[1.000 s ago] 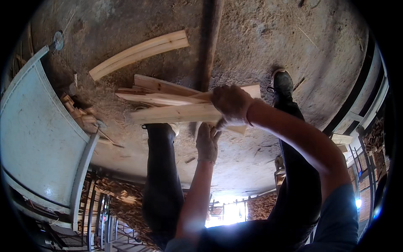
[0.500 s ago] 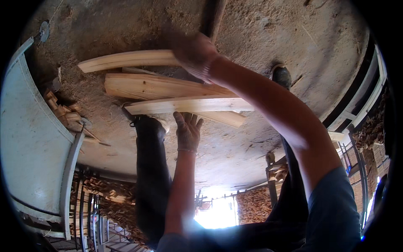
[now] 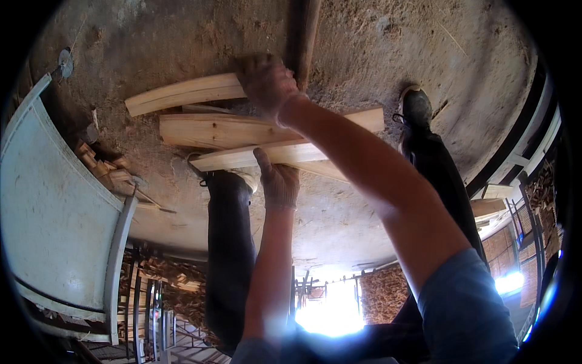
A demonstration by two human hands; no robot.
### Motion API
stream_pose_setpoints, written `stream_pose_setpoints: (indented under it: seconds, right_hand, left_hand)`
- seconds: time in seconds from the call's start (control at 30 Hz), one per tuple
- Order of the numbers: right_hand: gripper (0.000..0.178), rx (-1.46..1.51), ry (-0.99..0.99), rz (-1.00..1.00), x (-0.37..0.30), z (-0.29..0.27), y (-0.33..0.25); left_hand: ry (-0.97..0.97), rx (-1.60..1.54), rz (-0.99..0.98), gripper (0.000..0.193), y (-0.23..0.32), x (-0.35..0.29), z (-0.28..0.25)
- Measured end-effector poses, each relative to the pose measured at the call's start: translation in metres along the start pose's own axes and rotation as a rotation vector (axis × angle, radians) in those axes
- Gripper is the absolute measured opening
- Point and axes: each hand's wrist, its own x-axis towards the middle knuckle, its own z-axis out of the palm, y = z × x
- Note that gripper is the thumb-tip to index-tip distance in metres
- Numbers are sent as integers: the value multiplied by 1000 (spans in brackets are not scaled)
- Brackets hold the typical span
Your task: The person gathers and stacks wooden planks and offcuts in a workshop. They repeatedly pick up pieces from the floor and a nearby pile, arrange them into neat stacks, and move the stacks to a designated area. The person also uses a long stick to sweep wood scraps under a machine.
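Note:
My left hand [image 3: 280, 185], in a pale knit glove, is at the near edge of a light wooden plank [image 3: 233, 158]. Its thumb lies over the plank and the fingers go out of sight beneath it. My right hand [image 3: 267, 85], gloved with a darker finger area, covers the right end of a slightly curved board [image 3: 185, 94] farther off. Its fingers are blurred and partly hidden, so I cannot tell whether they grip. Between these two lies a wider knotted plank [image 3: 209, 130]. Another piece of wood [image 3: 321, 170] sticks out under the near plank.
A dark round bar [image 3: 309, 45] runs away from beside my right hand. My shoes [image 3: 416, 106] stand either side of the planks on the dusty floor. At left are a pale metal panel [image 3: 60, 206] and wood offcuts [image 3: 103, 167]. A stack of wood pieces [image 3: 385, 294] stands near the bright opening.
My left hand has gone from spread fingers below the near plank to thumb over it, fingers beneath. My right hand has moved left and slightly nearer. The whole view has shifted a little.

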Motion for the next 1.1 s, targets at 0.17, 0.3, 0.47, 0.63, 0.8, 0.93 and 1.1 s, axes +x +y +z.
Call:
stream_pose_setpoints:
  seconds: [0.17, 0.3, 0.47, 0.63, 0.8, 0.93, 1.1]
  right_hand:
    - [45, 426, -675, -6, 16, -92, 28]
    - [66, 320, -350, -238, -68, -59, 86]
    - [100, 709, -964, 145, -91, -41, 100]
    - [90, 1029, -1142, 144, -79, -12, 77]
    - [77, 1178, -1080, 133, -111, -10, 36]
    - [88, 1374, -870, 228, -152, -73, -9]
    - [78, 1756, -875, 500, -232, -201, -39]
  left_hand:
    - [-73, 8, -1, 96, 0, -4, -11]
    - [22, 95, -38, 104, -17, -13, -15]
    - [-14, 55, -112, 106, -52, -35, -4]
    - [-150, 26, -74, 105, -56, -8, -20]
    - [-121, 57, -70, 102, -33, -45, -29]
    - [-111, 9, -135, 90, 13, -106, -26]
    - [143, 534, -135, 80, 69, -239, 40]
